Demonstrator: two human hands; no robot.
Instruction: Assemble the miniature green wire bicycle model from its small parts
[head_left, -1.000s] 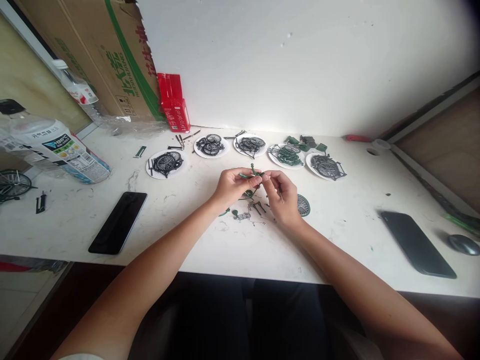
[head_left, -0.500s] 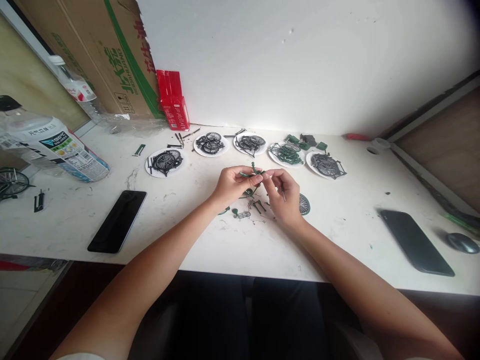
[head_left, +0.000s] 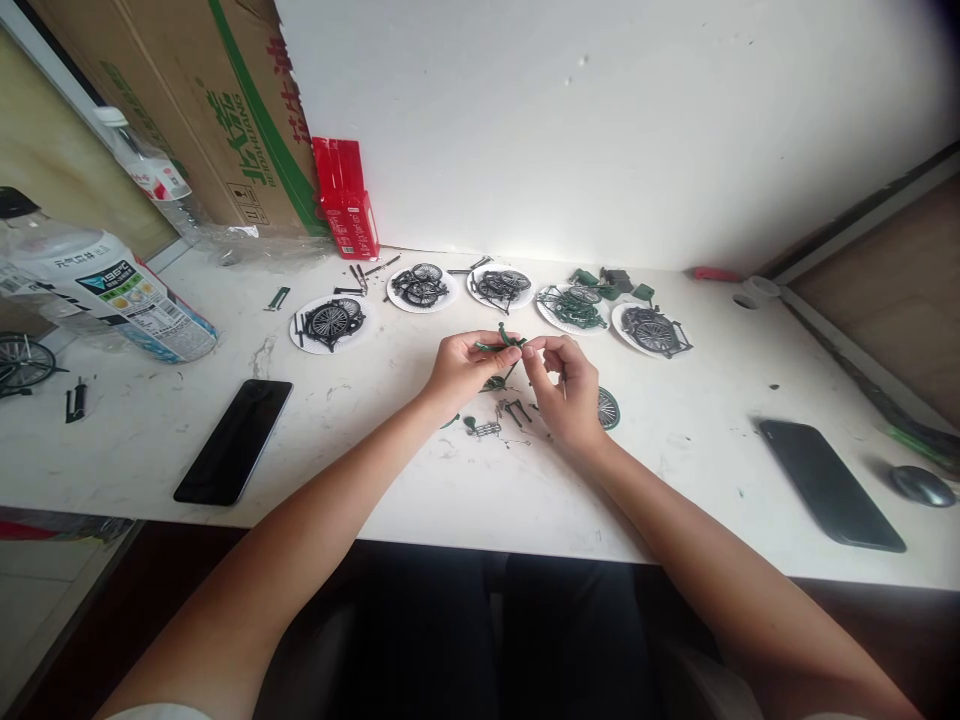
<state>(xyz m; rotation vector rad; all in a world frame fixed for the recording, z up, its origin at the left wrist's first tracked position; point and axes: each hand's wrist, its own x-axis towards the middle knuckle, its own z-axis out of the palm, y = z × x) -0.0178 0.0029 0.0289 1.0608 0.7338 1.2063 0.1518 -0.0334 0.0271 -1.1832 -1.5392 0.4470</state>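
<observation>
You have both hands raised together over the middle of the worktop (head_left: 375, 400), with a green miniature bicycle part (head_left: 503, 331) between them. Your left hand (head_left: 469, 370) pinches it between thumb and fingers, its curved end sticking up past your fingertips. Your right hand (head_left: 571, 395) has its thumb and forefinger closed at the part's right side; whether they grip it, you can't tell from here.

Compared with half a second ago, the part sits a touch farther left and your right fingers are spread a little wider, showing a clearer gap behind the thumb. The thin strip that poked out below those fingers no longer shows plainly.

Below your hands lie small loose parts (head_left: 517, 412), with a green-rimmed wheel (head_left: 608, 408) just beside your right hand. The white plates (head_left: 360, 337) of bicycle parts stay in their row on the far side, and the smartphone (head_left: 234, 442) stays at left.
</observation>
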